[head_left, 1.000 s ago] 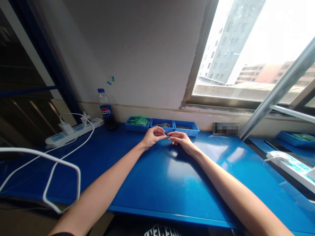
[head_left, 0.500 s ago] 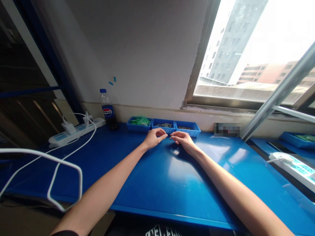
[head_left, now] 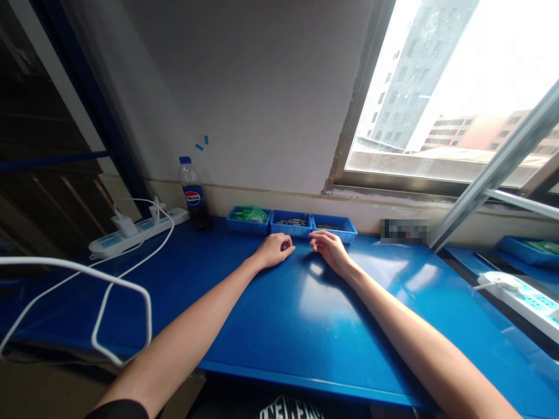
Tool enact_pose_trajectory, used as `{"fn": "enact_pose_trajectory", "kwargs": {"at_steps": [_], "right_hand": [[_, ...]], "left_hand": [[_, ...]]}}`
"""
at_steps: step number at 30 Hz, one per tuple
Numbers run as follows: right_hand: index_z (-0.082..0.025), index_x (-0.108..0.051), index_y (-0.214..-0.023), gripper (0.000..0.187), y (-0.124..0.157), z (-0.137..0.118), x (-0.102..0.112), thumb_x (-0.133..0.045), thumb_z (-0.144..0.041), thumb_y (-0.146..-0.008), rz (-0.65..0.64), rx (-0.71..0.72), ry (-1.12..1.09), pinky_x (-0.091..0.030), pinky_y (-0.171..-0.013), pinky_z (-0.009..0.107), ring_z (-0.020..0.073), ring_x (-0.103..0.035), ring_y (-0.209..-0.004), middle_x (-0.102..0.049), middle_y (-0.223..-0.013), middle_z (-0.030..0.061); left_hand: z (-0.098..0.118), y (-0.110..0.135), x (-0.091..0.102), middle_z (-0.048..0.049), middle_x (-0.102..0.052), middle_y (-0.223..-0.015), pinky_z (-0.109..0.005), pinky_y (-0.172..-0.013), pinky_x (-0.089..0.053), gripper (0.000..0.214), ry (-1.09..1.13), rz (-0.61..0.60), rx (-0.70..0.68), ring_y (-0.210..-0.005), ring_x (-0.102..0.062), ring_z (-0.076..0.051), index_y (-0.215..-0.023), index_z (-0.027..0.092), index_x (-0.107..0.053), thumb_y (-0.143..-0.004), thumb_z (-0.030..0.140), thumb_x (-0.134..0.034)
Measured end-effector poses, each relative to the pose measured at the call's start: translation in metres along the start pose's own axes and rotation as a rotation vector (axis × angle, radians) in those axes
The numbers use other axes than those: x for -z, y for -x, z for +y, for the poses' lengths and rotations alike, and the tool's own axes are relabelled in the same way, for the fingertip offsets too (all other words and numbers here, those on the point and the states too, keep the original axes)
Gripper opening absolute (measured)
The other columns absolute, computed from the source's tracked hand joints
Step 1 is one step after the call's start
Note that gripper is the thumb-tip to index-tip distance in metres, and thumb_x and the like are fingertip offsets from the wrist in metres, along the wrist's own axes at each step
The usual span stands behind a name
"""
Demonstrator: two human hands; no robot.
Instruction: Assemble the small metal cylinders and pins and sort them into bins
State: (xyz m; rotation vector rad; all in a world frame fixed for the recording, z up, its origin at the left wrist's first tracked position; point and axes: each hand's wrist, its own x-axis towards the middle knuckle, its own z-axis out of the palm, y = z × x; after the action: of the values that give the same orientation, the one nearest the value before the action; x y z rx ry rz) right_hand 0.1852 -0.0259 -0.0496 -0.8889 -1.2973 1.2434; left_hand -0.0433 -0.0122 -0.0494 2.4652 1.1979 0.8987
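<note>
My left hand (head_left: 274, 251) rests on the blue table (head_left: 279, 314), its fingers curled into a loose fist; what it holds, if anything, is hidden. A short gap to the right, my right hand (head_left: 328, 248) lies with its fingers bent and pressed together, the tips at the front edge of the right blue tray (head_left: 345, 230) of small dark parts. Just behind the hands stand the middle tray (head_left: 292, 223) of grey metal parts and the left tray (head_left: 247, 219) of green parts.
A cola bottle (head_left: 193, 194) stands against the wall, left of the trays. A white power strip (head_left: 138, 231) with a plugged-in charger trails a white cable (head_left: 109, 285) over the left front edge. Another power strip (head_left: 519, 291) and a blue tray (head_left: 528, 249) lie at the right.
My hands, which met fingertip to fingertip over a small piece, have drawn apart. The left has closed and settled on the table; the right has shifted toward the right tray.
</note>
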Motion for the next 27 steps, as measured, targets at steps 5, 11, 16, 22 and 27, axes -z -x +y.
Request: {"fn": "enact_pose_trajectory", "kwargs": {"at_steps": [5,11,16,22,27], "right_hand": [[-0.021,-0.046,-0.054,0.044,0.005,0.003,-0.008,-0.060,-0.047,-0.087,0.159,0.188,0.695,-0.026,-0.055,0.029,0.0124,-0.035,-0.051,-0.040,-0.050,-0.0035],[-0.020,-0.046,-0.056,0.035,0.014,0.003,-0.021,-0.058,-0.033,-0.086,-0.026,0.261,1.274,-0.021,-0.057,0.031,0.0132,-0.038,-0.054,-0.052,-0.055,-0.0007],[-0.021,-0.049,-0.060,0.033,0.016,0.002,-0.021,-0.055,-0.034,-0.090,-0.078,0.277,1.354,-0.021,-0.057,0.030,0.0138,-0.043,-0.056,-0.057,-0.058,0.0002],[-0.021,-0.053,-0.061,0.033,0.016,0.001,-0.021,-0.055,-0.035,-0.091,-0.085,0.269,1.367,-0.021,-0.057,0.030,0.0150,-0.046,-0.056,-0.057,-0.059,0.0009],[-0.022,-0.057,-0.063,0.031,0.017,0.001,-0.022,-0.055,-0.034,-0.092,-0.095,0.257,1.380,-0.023,-0.057,0.030,0.0162,-0.049,-0.057,-0.059,-0.060,0.0016]], "left_hand": [[0.007,0.003,-0.001,-0.0025,-0.066,-0.076,-0.026,-0.063,-0.038,0.020,-0.070,-0.068,-0.024,-0.068,-0.058,-0.015,-0.075,0.018,-0.060,-0.091,0.032,-0.061],[0.007,0.003,-0.002,-0.0028,-0.066,-0.077,-0.026,-0.064,-0.038,0.019,-0.108,-0.071,-0.030,-0.070,-0.059,-0.016,-0.076,0.019,-0.058,-0.091,0.031,-0.059],[0.008,0.003,-0.002,-0.0028,-0.066,-0.077,-0.026,-0.063,-0.038,0.019,-0.129,-0.073,-0.028,-0.071,-0.059,-0.017,-0.076,0.019,-0.058,-0.091,0.031,-0.058],[0.008,0.003,-0.004,-0.0027,-0.066,-0.076,-0.026,-0.063,-0.038,0.020,-0.131,-0.057,-0.033,-0.070,-0.059,-0.017,-0.075,0.020,-0.058,-0.091,0.032,-0.059],[0.009,0.004,-0.003,-0.0036,-0.067,-0.077,-0.026,-0.064,-0.040,0.019,-0.135,-0.057,-0.027,-0.072,-0.060,-0.018,-0.076,0.020,-0.061,-0.091,0.032,-0.060]]}}
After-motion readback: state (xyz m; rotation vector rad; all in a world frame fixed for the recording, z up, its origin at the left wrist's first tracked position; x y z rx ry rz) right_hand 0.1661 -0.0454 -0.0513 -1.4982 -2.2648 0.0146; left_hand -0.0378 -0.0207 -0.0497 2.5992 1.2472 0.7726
